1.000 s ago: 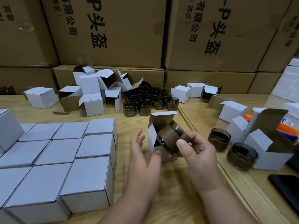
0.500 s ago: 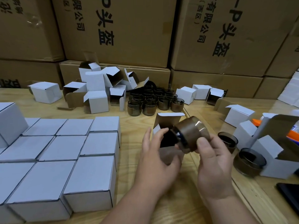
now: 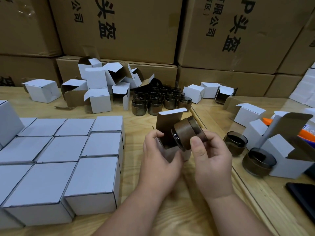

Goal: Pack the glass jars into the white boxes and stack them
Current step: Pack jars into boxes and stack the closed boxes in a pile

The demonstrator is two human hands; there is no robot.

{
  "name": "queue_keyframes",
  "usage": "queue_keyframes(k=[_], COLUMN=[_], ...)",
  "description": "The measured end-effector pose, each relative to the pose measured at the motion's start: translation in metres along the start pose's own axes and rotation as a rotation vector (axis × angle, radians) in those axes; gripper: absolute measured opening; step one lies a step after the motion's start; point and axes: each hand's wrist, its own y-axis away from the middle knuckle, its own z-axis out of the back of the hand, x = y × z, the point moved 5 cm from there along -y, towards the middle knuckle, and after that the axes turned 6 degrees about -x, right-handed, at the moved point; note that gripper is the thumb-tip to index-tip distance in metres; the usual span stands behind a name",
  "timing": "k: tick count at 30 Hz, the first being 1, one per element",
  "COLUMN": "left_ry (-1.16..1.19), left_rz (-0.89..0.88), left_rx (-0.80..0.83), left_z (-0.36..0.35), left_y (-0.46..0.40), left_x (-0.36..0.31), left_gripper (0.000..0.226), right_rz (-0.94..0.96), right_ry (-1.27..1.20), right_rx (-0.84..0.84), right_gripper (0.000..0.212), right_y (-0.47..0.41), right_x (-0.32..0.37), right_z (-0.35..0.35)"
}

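Glass jar (image 3: 185, 133), brown-tinted, sits tilted on its side in our right hand (image 3: 211, 155), thumb on the near wall and fingers curled round the far side. Its mouth points left and down into the open white box (image 3: 170, 143), and the rim is just at the opening, not yet inside. Our left hand (image 3: 160, 157) grips that box from the left, fingers wrapped over the top edge, lid flap standing up behind the jar.

Packed boxes (image 3: 68, 150) lie in a tight block on the table (image 3: 136, 210) to the left. More loose jars (image 3: 158, 99) cluster further back, with two more (image 3: 259, 162) at right beside open boxes.

Risks as we judge them: the jar is entering at an angle, so its rim could catch a side flap and crush or fold it inward. The box looks light; a hard push could slide it out of the left grip. Smooth glass held by fingertips alone may slip and drop onto the table.
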Motion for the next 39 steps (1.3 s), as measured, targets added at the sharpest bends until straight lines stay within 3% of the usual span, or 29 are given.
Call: queue_keyframes(k=[7,15,24,29,34,39], left_ry=[-0.038,-0.032,0.025,0.041,0.022,0.045], left_rz=[-0.009,-0.009,-0.005,-0.009,-0.045,-0.037], left_rx=[0.006,0.017,0.062,0.094,0.109,0.123], left_z=[0.000,-0.001,-0.004,-0.006,-0.008,-0.008], left_y=[0.000,0.001,0.002,0.002,0.002,0.002], left_x=[0.002,0.003,0.005,0.006,0.006,0.005], left_gripper=[0.069,0.071,0.063,0.067,0.066,0.069], right_rz=[-0.055,-0.073,-0.008,0.009,0.048,0.054], right_ry=[0.051,0.160,0.464,0.602,0.663,0.699], right_rx=[-0.122,-0.129,0.070,0.149,0.202,0.230], right_gripper=[0.021,0.015,0.026,0.017,0.035,0.035], right_y=[-0.005,-0.008,-0.003,-0.005,-0.006,-0.005], right_x=[-0.014,-0.026,-0.026,-0.027,-0.030,-0.031], right_z=[0.008,0.013,0.000,-0.007,-0.006,-0.008])
